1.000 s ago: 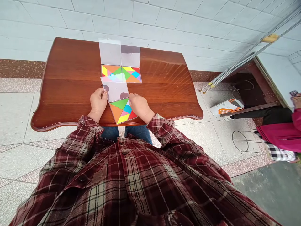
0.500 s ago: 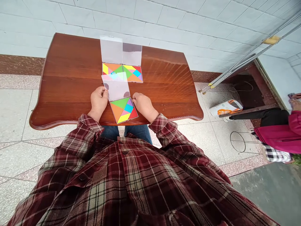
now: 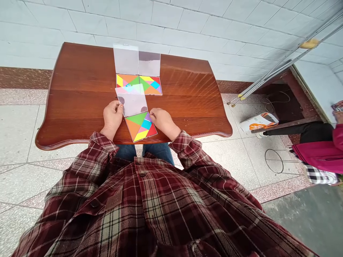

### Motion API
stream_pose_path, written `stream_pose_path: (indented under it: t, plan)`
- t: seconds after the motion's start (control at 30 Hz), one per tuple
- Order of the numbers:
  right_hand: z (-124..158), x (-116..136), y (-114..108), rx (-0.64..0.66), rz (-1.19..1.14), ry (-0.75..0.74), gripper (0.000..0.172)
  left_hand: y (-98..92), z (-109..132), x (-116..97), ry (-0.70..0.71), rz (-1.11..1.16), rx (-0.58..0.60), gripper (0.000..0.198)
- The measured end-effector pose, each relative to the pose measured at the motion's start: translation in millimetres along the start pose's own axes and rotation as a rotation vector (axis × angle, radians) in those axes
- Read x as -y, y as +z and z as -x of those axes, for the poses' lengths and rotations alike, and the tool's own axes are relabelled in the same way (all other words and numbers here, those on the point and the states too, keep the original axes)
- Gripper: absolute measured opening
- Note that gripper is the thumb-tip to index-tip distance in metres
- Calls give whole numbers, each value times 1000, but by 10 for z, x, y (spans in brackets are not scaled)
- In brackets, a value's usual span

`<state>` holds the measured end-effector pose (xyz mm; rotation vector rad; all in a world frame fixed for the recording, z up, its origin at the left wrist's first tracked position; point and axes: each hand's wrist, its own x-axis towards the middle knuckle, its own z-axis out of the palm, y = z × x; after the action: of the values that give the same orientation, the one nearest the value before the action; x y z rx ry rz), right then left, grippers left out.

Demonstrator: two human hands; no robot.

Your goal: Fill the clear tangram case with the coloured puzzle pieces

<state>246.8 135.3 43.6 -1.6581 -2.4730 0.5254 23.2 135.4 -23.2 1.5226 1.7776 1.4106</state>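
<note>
The near case (image 3: 146, 138), holding coloured tangram pieces (image 3: 132, 127), lies open on the table (image 3: 80, 103). At its left, the fingers of the left hand (image 3: 112, 116) pinch the clear lid (image 3: 132, 104). At its right, the right hand (image 3: 164, 123) has its fingers curled together (grip on a piece: cannot be told). Beyond it stand two other opened cases (image 3: 126, 62).

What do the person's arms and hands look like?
The left sleeve and right sleeve are long and dark red, with pale and black crisscross lines. Their cuffs have the same checks. The left hand and right hand are bare, without gloves.
</note>
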Motion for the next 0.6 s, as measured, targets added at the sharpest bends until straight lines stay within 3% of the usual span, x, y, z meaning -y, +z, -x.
stream_pose_path:
  t: [0.2,0.33,0.6]
  plan:
    - [30,-275,50,-141,-151,15,15,-19,4,-14,16,14,12,13]
    - [132,-335,203,-214,-267,-14,15,-26,7,24,41,36,-18,12]
    - [475,-416,569,-510,-493,-70,17,-80,5,64,87,12,-91,14]
